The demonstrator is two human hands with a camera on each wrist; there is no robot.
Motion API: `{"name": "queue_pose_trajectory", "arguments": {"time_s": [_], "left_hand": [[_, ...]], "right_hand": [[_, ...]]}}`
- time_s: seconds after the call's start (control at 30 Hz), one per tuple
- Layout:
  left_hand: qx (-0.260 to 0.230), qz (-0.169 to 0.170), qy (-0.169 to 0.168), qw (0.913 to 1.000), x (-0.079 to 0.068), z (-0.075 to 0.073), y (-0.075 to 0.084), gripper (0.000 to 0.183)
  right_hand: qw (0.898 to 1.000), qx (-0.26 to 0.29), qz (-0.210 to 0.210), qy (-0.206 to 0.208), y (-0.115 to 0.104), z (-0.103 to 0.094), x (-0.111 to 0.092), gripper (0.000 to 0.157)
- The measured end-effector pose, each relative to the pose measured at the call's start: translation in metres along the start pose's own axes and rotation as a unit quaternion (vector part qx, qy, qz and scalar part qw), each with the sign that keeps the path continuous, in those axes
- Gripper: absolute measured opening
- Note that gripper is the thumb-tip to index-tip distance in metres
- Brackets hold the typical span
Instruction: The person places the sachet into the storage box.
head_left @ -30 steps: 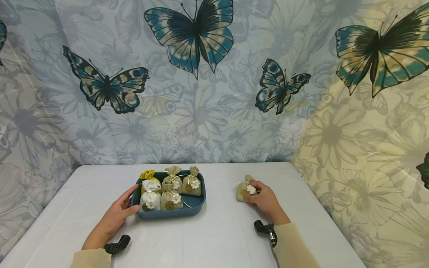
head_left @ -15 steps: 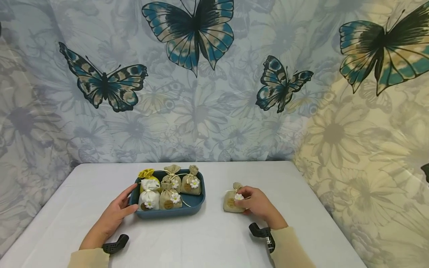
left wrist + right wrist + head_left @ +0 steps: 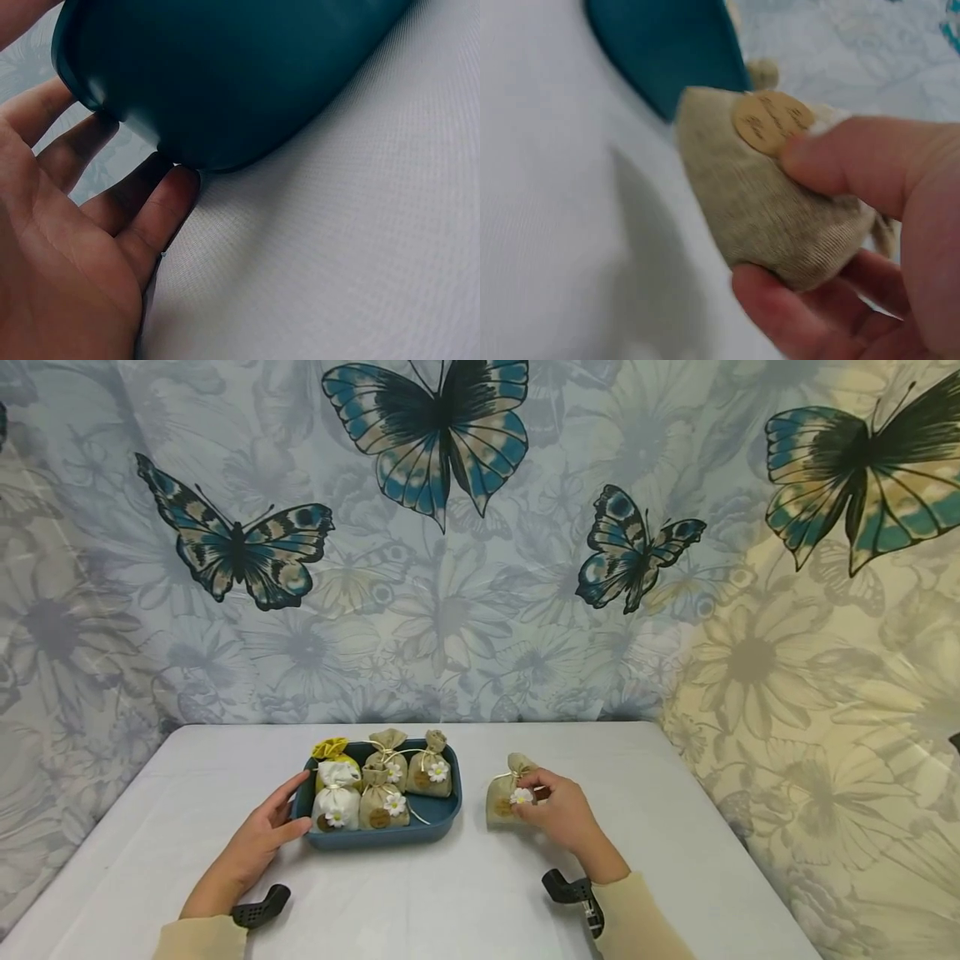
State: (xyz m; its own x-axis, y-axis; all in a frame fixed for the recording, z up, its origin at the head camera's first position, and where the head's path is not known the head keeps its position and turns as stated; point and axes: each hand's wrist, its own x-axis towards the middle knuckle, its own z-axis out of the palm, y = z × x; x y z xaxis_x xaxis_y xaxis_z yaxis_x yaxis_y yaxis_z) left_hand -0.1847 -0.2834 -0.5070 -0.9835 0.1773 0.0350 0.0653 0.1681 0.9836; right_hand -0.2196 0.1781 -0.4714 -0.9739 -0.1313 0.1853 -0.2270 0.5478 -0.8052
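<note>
My right hand (image 3: 558, 810) pinches a beige drawstring sachet (image 3: 501, 802) with a white daisy, thumb on one face and fingers on the other. In the right wrist view a round tan label with writing shows on the sachet (image 3: 742, 195), and a shadow falls on the cloth beside it. At the left, my left hand (image 3: 258, 839) touches the end of a blue tray (image 3: 420, 835). The left wrist view shows its fingertips (image 3: 180, 184) against the tray's wall (image 3: 225, 82), fingers fairly straight and spread.
Inside the tray stand a white sachet (image 3: 337, 806), a yellow sachet (image 3: 330, 749) partly hidden behind it, and several beige sachets (image 3: 384, 810). The tray's front right floor is bare. A white cloth (image 3: 420, 910) covers the table; a butterfly-print curtain (image 3: 450, 627) hangs behind.
My right hand has carried the beige sachet leftward toward the tray, dipping and then rising slightly. My left hand and the tray have stayed in place.
</note>
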Motion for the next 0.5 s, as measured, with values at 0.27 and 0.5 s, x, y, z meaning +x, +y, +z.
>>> {"name": "queue_pose_trajectory", "arguments": {"time_s": [0.27,0.5], "left_hand": [[-0.011,0.000,-0.003,0.9999,0.000,0.003,0.001,0.078],[-0.002,0.000,0.002,1.0000,-0.001,0.001,0.001,0.077]], "right_hand": [[0.995,-0.013,-0.075,0.062,-0.033,0.005,-0.003,0.031],[0.997,-0.012,-0.069,0.035,-0.066,0.020,0.004,0.030]]}}
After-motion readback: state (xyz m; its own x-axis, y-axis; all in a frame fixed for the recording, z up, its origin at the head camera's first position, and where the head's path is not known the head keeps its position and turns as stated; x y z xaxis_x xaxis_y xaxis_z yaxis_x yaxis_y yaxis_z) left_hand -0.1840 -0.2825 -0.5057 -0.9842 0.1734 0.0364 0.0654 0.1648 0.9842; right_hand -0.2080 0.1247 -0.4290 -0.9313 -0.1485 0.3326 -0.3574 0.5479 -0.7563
